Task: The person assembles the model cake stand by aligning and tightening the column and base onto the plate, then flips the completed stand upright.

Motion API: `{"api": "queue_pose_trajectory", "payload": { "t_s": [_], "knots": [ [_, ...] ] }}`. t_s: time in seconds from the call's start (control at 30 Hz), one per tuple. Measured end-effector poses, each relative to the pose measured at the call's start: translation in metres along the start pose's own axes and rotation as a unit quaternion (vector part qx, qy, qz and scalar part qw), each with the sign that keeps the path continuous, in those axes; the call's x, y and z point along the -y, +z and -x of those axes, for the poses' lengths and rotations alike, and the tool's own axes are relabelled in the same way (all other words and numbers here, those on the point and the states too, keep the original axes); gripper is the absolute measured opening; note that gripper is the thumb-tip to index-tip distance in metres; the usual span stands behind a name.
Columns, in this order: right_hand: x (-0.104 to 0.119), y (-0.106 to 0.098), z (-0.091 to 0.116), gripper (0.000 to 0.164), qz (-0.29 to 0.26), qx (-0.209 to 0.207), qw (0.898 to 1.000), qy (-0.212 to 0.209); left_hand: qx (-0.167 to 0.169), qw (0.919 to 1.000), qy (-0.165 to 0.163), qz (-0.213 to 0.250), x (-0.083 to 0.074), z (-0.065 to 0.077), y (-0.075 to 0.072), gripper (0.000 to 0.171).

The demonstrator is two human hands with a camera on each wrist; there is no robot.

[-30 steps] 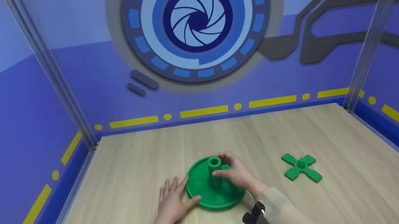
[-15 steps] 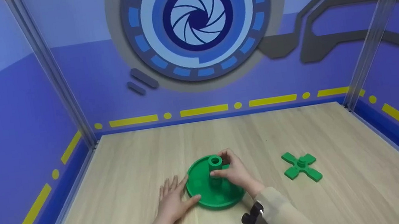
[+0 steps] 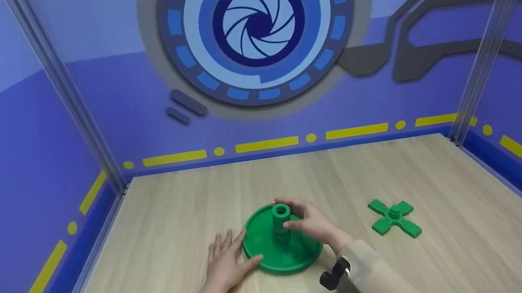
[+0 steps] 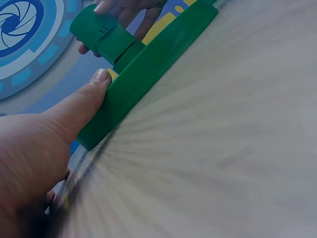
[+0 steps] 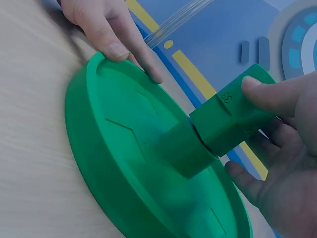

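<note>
Right hand (image 3: 313, 219) has shifted round the green tube (image 3: 279, 221), thumb further right; grips it upright at the centre of the dish (image 3: 267, 254), likely keeping it straight. Left hand (image 3: 226, 268), fingers spread, touches dish's edge, probably bracing. Cross piece (image 3: 395, 219) lies apart on worktop (image 3: 187, 203).

On the worktop (image 3: 186, 198) sits a plate (image 3: 267, 254); a post (image 5: 184, 152) rises from its middle, with a tube (image 3: 279, 222) atop it. The left grip (image 3: 229, 264) is at the plate's left edge, the right grip (image 3: 314, 221) at the tube's right. Farther right lies a cross (image 3: 395, 218).
</note>
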State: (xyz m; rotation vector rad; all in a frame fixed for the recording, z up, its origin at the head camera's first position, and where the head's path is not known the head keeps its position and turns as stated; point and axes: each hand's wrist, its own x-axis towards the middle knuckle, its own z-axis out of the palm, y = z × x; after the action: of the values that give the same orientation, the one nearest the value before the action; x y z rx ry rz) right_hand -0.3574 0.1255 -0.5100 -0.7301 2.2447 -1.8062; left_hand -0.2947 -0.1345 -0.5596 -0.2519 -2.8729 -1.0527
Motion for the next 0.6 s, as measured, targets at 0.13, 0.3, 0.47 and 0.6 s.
{"api": "queue_pose_trajectory", "payload": {
  "t_s": [0.13,0.3,0.47,0.6],
  "knots": [
    [-0.001,0.000,0.001,0.058,0.012,-0.008,1.000,0.007,-0.002,1.0000,0.001,-0.002,0.001,-0.001,0.000,0.090],
    [-0.003,0.002,0.001,0.055,0.024,-0.031,0.999,0.012,0.001,1.0000,0.000,-0.005,0.001,-0.001,0.000,0.090],
    [-0.003,0.007,0.002,0.051,0.042,-0.063,0.997,0.013,0.000,1.0000,0.002,-0.008,0.001,-0.001,0.001,0.089],
    [-0.002,0.010,0.001,0.048,0.040,-0.092,0.995,0.020,-0.001,1.0000,0.004,-0.007,0.001,-0.001,0.001,0.089]
  ]
}}
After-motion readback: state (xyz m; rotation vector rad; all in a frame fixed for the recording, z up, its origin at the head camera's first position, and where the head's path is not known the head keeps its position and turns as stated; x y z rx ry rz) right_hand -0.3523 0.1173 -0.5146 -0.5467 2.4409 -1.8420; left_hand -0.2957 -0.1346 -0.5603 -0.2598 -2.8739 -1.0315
